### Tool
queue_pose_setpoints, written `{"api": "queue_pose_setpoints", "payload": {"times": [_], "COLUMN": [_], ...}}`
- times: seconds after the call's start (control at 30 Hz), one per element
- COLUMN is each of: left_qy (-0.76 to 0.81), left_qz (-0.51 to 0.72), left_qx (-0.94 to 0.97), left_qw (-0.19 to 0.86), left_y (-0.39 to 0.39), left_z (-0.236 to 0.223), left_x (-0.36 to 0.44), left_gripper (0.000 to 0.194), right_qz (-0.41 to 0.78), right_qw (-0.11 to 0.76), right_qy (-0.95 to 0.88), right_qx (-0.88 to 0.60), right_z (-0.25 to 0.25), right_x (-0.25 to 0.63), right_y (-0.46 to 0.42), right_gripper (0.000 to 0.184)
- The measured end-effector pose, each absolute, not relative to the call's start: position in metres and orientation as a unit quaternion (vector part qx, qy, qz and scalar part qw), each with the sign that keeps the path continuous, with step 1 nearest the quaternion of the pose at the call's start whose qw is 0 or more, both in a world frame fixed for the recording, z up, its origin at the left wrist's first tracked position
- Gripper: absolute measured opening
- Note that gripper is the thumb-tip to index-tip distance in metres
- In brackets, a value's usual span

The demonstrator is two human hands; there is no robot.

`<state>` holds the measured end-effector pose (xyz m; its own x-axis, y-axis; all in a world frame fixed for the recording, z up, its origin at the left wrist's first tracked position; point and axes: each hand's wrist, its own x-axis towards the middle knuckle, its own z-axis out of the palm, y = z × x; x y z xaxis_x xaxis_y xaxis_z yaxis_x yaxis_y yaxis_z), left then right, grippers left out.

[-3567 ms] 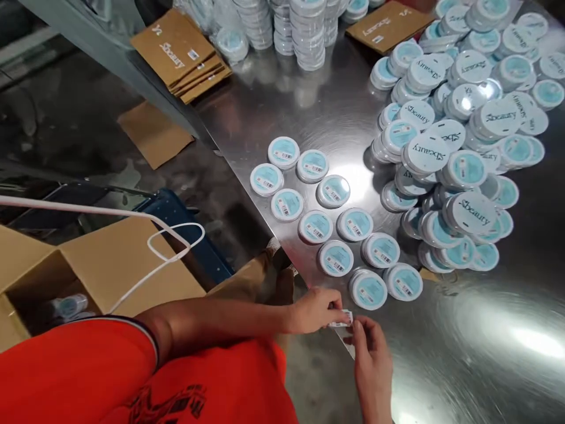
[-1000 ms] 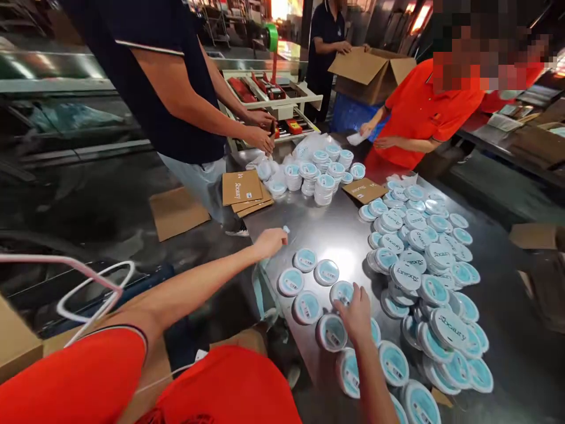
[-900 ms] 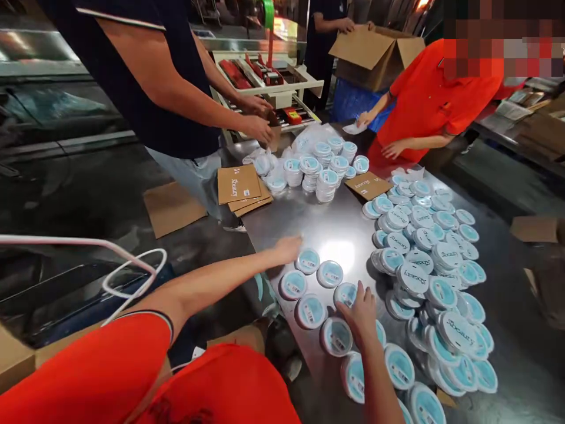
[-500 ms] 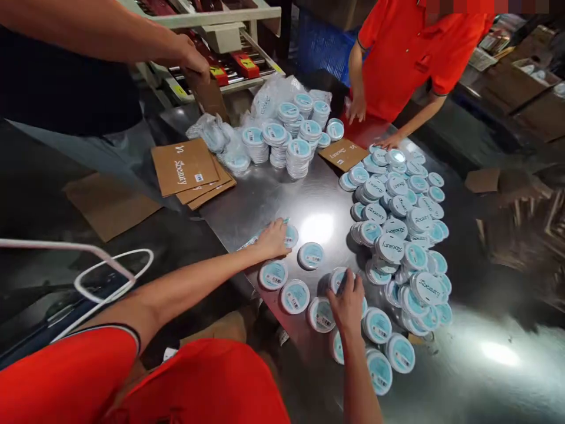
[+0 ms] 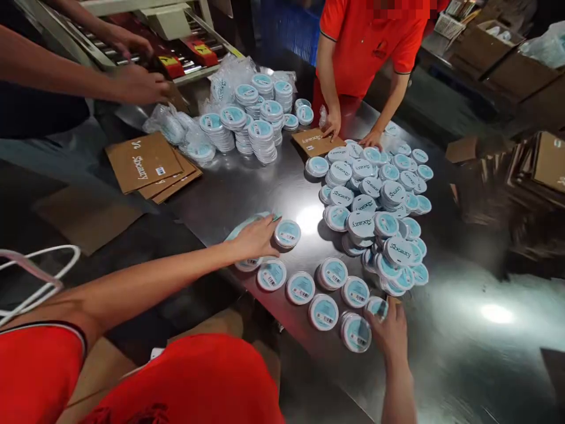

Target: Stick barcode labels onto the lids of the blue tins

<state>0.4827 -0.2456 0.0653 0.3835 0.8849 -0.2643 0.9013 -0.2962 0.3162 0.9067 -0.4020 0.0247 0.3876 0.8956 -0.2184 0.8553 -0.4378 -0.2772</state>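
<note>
Since the earlier frame, the right grip has been shifted to the end tub on the counter, now grasped; whether the far tub is held by the left grip cannot be told. Labels are faced up, apparently for legibility.

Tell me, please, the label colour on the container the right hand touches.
Light blue label, clearest in the head view.

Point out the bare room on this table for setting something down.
Bare tabletop lies between the stacked cardboard and the left hand, with a wider stretch right of the right hand. Crowded: the container heap, the container stacks at the back, and the spread-out containers between the hands.
</note>
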Motion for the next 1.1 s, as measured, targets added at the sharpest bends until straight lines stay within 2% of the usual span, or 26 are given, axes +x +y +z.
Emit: {"api": "queue_pose_setpoints", "payload": {"times": [0.1,0.2,0.33,0.5,0.67,0.8,0.97,1.1], "left_qy": [0.553,0.567,0.583,0.6,0.612,0.551,0.448,0.444], "left_qz": [-0.083,-0.132,-0.123,-0.109,-0.048,-0.001,-0.057,-0.074], "left_qx": [0.801,0.786,0.779,0.767,0.764,0.808,0.864,0.867], "left_qw": [0.212,0.209,0.194,0.199,0.2,0.209,0.221,0.217], "left_y": [-0.287,-0.313,-0.313,-0.31,-0.29,-0.24,-0.196,-0.197], "left_z": [0.049,0.034,0.029,0.037,0.063,0.073,0.069,0.086], "left_x": [0.461,0.454,0.457,0.446,0.436,0.465,0.507,0.515], "left_gripper": [0.101,0.1,0.099,0.083,0.088,0.096,0.087,0.094], "right_qz": [0.211,0.168,0.198,0.219,0.205,0.229,0.233,0.262], "right_qw": [0.039,0.066,0.133,0.196,0.169,0.151,0.152,0.145], "right_qy": [-0.492,-0.485,-0.539,-0.564,-0.594,-0.577,-0.577,-0.567], "right_qx": [-0.844,-0.856,-0.808,-0.772,-0.759,-0.769,-0.768,-0.767], "right_z": [0.014,0.016,0.039,0.046,0.026,0.024,0.027,0.025], "right_x": [0.935,0.927,0.876,0.805,0.775,0.772,0.772,0.765], "right_y": [-0.421,-0.417,-0.385,-0.367,-0.382,-0.372,-0.377,-0.397], "right_gripper": [0.091,0.097,0.097,0.091,0.086,0.085,0.085,0.085]}}
